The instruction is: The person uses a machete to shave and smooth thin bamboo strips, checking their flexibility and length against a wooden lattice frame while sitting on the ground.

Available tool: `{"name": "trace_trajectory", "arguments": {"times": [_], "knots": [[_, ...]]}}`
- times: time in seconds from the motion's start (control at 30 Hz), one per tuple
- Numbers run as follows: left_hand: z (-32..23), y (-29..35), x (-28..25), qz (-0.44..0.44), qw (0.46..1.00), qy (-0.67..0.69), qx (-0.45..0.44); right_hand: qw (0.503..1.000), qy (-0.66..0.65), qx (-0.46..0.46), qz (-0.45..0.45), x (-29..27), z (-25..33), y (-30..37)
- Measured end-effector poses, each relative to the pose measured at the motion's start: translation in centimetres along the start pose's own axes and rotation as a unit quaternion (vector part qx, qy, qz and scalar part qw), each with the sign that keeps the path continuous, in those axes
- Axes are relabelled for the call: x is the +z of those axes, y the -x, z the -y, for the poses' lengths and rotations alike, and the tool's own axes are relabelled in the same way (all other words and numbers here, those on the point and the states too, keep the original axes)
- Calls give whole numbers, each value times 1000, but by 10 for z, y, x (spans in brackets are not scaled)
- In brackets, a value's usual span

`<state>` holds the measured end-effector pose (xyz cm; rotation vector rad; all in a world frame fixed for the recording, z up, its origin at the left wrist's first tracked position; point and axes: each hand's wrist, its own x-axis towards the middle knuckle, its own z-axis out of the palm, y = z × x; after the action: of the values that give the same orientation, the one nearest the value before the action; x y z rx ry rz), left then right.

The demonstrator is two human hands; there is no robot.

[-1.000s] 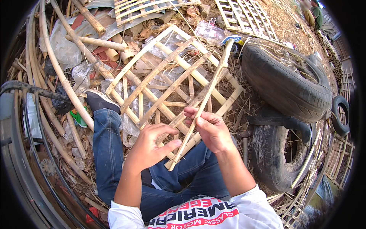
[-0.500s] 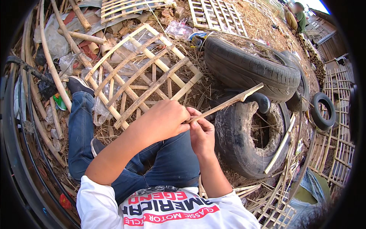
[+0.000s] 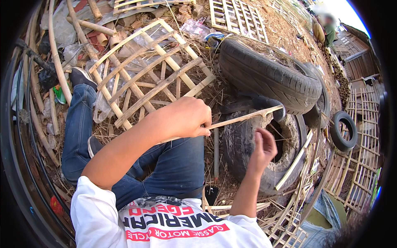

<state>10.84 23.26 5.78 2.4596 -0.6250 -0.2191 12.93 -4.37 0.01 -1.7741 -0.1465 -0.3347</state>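
Observation:
My left hand (image 3: 188,118) is closed around a thin bamboo strip (image 3: 237,120), which slants out to the right above my thigh. The strip's far end is wider and rough, over the lower tyre; its other end passes beneath my left wrist. Apart from the strip, my right hand (image 3: 264,149) hangs in front of the lower tyre (image 3: 240,144), fingers loosely curled and nothing visible in them. A woven bamboo lattice panel (image 3: 163,64) lies beyond my left hand, its slats crossing diagonally.
Another tyre (image 3: 269,74) rests behind the lower one, and a smaller tyre (image 3: 344,131) lies farther right. Bamboo poles (image 3: 56,49) and plastic litter cover the left side. More lattice panels (image 3: 237,18) lie ahead. A person (image 3: 324,31) sits at the far right.
My right hand has let go of the bamboo strip and moved right and down. My left hand still grips the strip, which now sits slightly lower and flatter.

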Motion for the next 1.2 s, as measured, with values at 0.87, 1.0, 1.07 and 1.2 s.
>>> {"name": "trace_trajectory", "arguments": {"times": [0.87, 1.0, 1.07, 1.2], "knots": [[22, 37, -4, 60, 996, 3, -72, 790, 499, -19, 356, -69, 82, -128], [11, 44, -12, 124, 985, 20, -119, 903, 373, 110, 180, -132, 117, -41], [8, 37, -7, 122, 987, 21, -100, 932, 334, 111, 86, -162, 123, 9], [-6, -8, 20, 161, 985, 10, -62, 926, 351, 62, -121, -205, 121, 110]]}}
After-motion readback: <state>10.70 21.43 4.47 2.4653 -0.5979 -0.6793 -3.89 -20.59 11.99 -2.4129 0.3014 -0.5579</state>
